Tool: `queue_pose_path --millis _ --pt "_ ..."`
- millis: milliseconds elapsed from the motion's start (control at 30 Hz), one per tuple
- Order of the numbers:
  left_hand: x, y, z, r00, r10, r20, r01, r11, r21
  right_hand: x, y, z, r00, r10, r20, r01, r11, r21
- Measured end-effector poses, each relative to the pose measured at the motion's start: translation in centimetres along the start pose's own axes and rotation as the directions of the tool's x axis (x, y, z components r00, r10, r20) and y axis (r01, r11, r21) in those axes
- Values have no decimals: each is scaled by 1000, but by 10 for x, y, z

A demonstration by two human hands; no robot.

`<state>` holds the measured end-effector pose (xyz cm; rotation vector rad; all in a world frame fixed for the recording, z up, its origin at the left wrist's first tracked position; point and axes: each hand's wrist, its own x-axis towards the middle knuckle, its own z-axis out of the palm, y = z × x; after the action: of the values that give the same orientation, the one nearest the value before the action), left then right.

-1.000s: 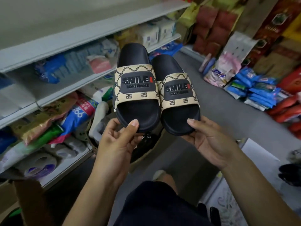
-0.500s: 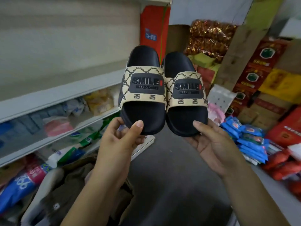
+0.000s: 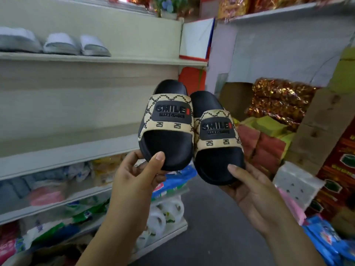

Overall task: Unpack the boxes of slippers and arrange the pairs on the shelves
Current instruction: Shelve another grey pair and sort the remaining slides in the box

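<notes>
I hold a pair of black slippers with beige patterned straps marked SMILE, side by side in the air. My left hand (image 3: 137, 178) grips the heel of the left slipper (image 3: 167, 123), thumb on top. My right hand (image 3: 249, 191) grips the heel of the right slipper (image 3: 217, 143), which sits slightly lower. Both point toes away from me, level with a bare cream shelf (image 3: 67, 156) at the left. Up on a higher shelf (image 3: 134, 61) stand white slippers (image 3: 59, 44) in a row.
Lower shelves at the left hold packaged goods (image 3: 48, 189). Red, yellow and gold packets (image 3: 272, 116) and cardboard boxes (image 3: 322, 127) are stacked at the right. Blue packs (image 3: 324, 240) lie at the lower right. Grey floor (image 3: 211, 227) runs between them.
My view has risen: the higher shelf with white slippers has come into sight. Both hands still hold the pair; the right slipper now sits a little lower than the left.
</notes>
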<state>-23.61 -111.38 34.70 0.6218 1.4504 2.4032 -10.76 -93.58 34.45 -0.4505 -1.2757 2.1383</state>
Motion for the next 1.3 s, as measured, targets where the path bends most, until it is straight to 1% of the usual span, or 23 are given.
queue_pose_path --millis 100,300,467,600,733,800,900,933,967,1000,1033,1067,1100,1133,1167,1200,1233,1267,1300 --pt "30 5 29 994 66 -90 -67 998 -6 47 -22 -9 998 19 67 -18 1000 -23" --pt "86 14 53 963 210 -171 -195 975 105 141 -51 8 981 -3 192 3 1000 -3" --pt "161 20 51 940 254 -227 -247 967 61 215 -65 55 962 -46 270 36 998 44" --pt "236 28 46 920 304 -247 -301 952 48 276 -75 97 944 -136 299 114 989 91" --pt "304 39 40 892 355 -280 -349 934 75 334 -80 136 914 -220 341 199 975 94" --pt "334 42 37 884 369 -286 -358 929 91 363 -79 154 904 -261 337 243 965 96" --pt "368 46 33 875 375 -305 -354 927 124 398 -75 175 901 -263 344 236 964 119" --pt "376 48 32 873 376 -311 -345 926 151 408 -74 180 904 -249 346 232 968 92" --pt "383 49 31 869 380 -316 -330 922 202 416 -75 183 913 -238 332 251 968 4" --pt "389 50 29 860 396 -321 -317 909 271 424 -75 184 920 -234 315 290 946 -145" --pt "395 50 27 838 432 -332 -311 880 359 432 -76 185 919 -254 301 350 878 -327" --pt "400 48 25 796 497 -347 -307 824 477 441 -75 183 901 -318 294 429 752 -501" --pt "405 44 22 731 583 -356 -288 735 614 449 -74 181 853 -427 299 512 580 -634" --pt "410 39 18 650 674 -352 -248 626 739 457 -72 180 771 -555 314 578 401 -711" --pt "415 33 13 560 762 -325 -225 517 826 464 -69 179 670 -667 326 619 260 -741" --pt "420 27 10 478 835 -273 -238 423 874 469 -66 180 574 -746 338 659 176 -731" --pt "425 22 7 414 888 -199 -279 332 901 473 -62 182 495 -791 360 712 132 -690" --pt "430 18 6 367 924 -105 -319 231 919 479 -58 185 435 -806 401 765 96 -637" --pt "435 16 4 331 944 -4 -341 124 932 483 -55 189 395 -801 450 803 64 -592"
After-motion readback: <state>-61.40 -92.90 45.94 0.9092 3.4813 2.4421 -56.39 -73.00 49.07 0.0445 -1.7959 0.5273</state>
